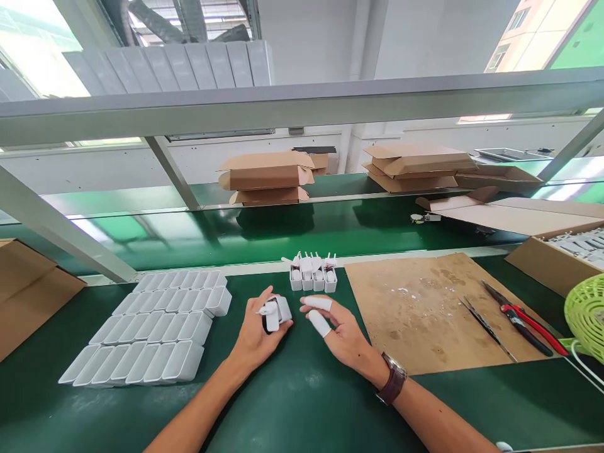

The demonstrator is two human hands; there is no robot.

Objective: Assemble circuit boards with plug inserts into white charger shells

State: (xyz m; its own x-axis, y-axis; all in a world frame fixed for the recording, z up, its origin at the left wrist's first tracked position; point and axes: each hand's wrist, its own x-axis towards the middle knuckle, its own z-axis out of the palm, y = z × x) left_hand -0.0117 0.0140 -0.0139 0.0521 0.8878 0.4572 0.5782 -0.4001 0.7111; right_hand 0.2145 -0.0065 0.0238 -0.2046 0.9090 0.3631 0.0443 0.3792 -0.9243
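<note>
My left hand (258,328) is closed around a small white plastic housing (284,309) with a white part and a dark piece at its near side. Just to the right, my right hand (337,328) hovers with its fingers apart and nothing between them; two fingers wear white finger cots. A short row of white housings (313,280) with white parts sticking out of their tops stands beyond both hands. Left of my left hand, several rows of white open housings (146,362) lie on the green work surface (302,409).
A stained brown board (401,333) lies on the right, bearing tweezers (486,327) and red-and-black pliers (523,321). A green basket (587,314) and an open carton (542,264) stand at far right. Folded cartons (267,170) rest beyond a metal rail; another carton (33,296) is at left.
</note>
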